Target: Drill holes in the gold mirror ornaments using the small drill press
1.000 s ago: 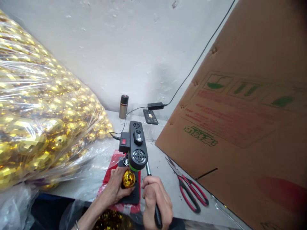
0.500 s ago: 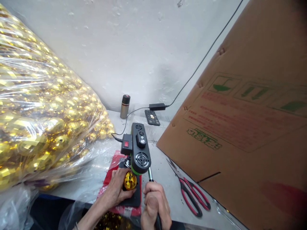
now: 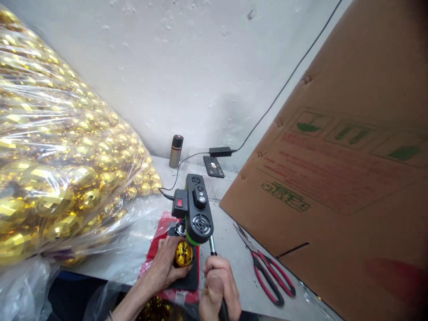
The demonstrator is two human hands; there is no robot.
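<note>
A small black bench drill press (image 3: 198, 209) with a red switch stands on the work surface, its base on a red plastic sheet (image 3: 160, 229). Under its head sits a faceted gold ball (image 3: 183, 254). My left hand (image 3: 163, 263) grips that ball from the left, thumb and fingers around it. My right hand (image 3: 219, 285) is closed around the black-handled lever (image 3: 213, 245) at the machine's right side. The tip of the drill is hidden beneath the head.
A clear bag of gold balls (image 3: 67, 178) fills the left. Red-handled scissors (image 3: 267, 272) lie at the right beside a large cardboard box (image 3: 327, 178). Behind the machine are a bottle (image 3: 175, 151), a dark phone (image 3: 213, 166) and a power adapter (image 3: 220, 151) with its cable.
The whole view has shifted slightly, so everything appears a little lower and further right. Both hands keep the same holds on the ball and lever.
</note>
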